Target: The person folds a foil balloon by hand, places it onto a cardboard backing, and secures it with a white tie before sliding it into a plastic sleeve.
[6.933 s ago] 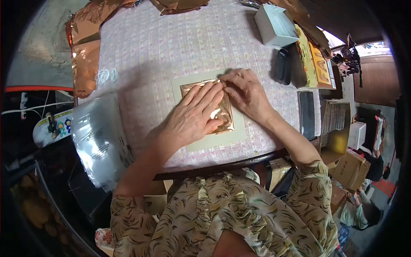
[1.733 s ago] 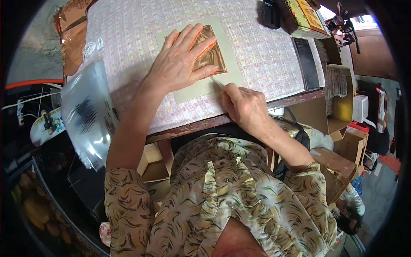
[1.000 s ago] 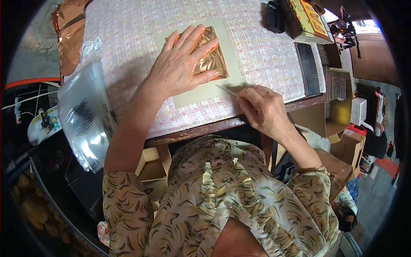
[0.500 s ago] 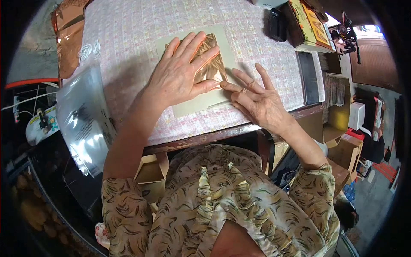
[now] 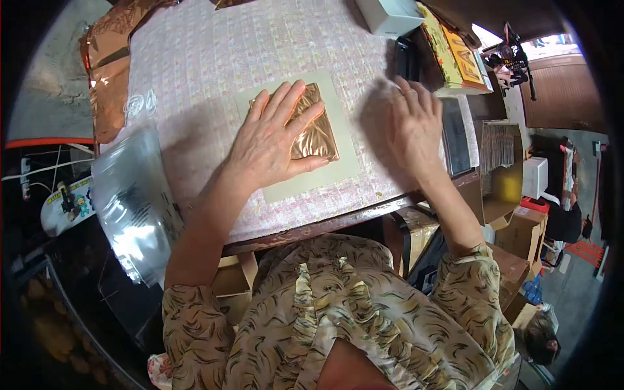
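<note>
Shiny copper-coloured foil (image 5: 318, 138) lies on a pale grey-green sheet (image 5: 348, 156) on the cloth-covered table. My left hand (image 5: 270, 140) rests flat over the foil's left part, fingers spread, and hides some of it. Off to the right of the sheet, my right hand (image 5: 416, 123) is over the cloth with its fingers bent and bunched. Its fingertips point toward a black object (image 5: 405, 58), and its palm side is hidden from view.
Clear plastic bags (image 5: 133, 201) hang over the table's left edge. Copper foil wrapping (image 5: 110, 78) and white string (image 5: 140, 103) lie at the back left. A yellow box (image 5: 455, 52), a white box (image 5: 390, 16) and a dark flat panel (image 5: 457, 133) stand or lie right.
My right hand has left the foil's lower right corner and moved right and away from me. My left hand remains on the foil. The whole view has shifted slightly.
</note>
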Available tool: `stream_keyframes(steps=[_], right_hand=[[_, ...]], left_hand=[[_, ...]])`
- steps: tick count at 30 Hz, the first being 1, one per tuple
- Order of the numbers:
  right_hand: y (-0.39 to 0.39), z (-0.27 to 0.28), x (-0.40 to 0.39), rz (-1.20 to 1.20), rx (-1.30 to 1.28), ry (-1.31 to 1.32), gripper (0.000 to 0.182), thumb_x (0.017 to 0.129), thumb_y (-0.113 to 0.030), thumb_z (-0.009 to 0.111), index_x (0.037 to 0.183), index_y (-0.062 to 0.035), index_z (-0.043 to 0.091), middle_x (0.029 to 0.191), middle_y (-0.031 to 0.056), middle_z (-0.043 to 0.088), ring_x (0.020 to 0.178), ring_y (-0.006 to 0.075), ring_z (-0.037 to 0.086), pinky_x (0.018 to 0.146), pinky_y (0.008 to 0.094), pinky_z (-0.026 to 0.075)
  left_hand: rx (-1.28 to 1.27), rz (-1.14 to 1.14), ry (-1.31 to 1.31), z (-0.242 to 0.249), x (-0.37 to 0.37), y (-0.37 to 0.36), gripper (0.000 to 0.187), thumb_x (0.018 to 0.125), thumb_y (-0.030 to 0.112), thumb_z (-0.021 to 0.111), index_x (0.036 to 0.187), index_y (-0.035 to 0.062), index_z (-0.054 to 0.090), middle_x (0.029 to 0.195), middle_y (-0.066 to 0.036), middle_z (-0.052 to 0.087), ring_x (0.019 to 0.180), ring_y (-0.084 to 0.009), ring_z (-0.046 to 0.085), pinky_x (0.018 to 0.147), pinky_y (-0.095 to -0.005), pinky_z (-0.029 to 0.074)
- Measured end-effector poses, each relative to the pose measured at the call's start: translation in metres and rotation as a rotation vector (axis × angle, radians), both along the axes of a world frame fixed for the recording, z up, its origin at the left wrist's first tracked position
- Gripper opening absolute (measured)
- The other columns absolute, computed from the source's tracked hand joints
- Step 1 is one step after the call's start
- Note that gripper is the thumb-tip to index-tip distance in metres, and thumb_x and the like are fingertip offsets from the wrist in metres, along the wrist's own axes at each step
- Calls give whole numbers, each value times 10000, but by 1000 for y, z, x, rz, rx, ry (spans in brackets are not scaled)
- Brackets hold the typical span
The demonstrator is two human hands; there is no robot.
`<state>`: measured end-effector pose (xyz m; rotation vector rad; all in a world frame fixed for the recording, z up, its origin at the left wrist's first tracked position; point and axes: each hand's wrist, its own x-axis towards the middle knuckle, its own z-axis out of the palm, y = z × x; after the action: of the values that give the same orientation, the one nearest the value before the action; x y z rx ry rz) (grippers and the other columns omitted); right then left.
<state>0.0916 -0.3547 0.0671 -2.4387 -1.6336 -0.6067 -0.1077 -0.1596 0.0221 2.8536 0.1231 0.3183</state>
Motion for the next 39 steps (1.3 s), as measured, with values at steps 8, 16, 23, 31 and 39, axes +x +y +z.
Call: stream_keyframes(steps=[8,16,23,31,39], right_hand=[[32,-31,-32,513,-106,334,585,939,-174,710,1496,-81,556,1545,108,546,1460,306,479,1251,558,249],[40,-36,-45,310,-202,264,630,1018,-303,603,1565,-34,442,1638,112,425,1541,287,359,1262,632,139],[41,-34,-45,181,-213,257,660,1008,-323,568,1575,-20,416,1639,129,419,1538,301,358,1257,654,110],[48,-28,-27,142,-221,332,650,1024,-291,555,1582,-4,386,1663,155,370,1557,329,313,1274,558,176],[61,-52,-35,196,-164,280,638,1072,-323,513,1627,-66,329,1695,99,329,1559,308,311,1270,534,201]], left_hand=[[-72,29,-43,-1,0,1,1173,812,757,685,1563,-84,360,1652,-220,345,1552,-335,290,1279,-516,195],[-105,35,-32,-6,-1,1,1182,786,725,733,1554,-99,375,1653,-218,351,1554,-326,295,1284,-513,188],[-132,28,-16,0,0,2,1168,760,687,775,1543,-92,396,1644,-218,364,1547,-329,306,1278,-518,199],[-132,32,-13,4,1,2,1171,767,701,760,1537,-101,396,1647,-219,358,1551,-330,299,1280,-517,193],[-106,28,-35,-4,1,2,1175,790,752,714,1532,-104,402,1641,-226,367,1554,-336,297,1285,-517,184]])
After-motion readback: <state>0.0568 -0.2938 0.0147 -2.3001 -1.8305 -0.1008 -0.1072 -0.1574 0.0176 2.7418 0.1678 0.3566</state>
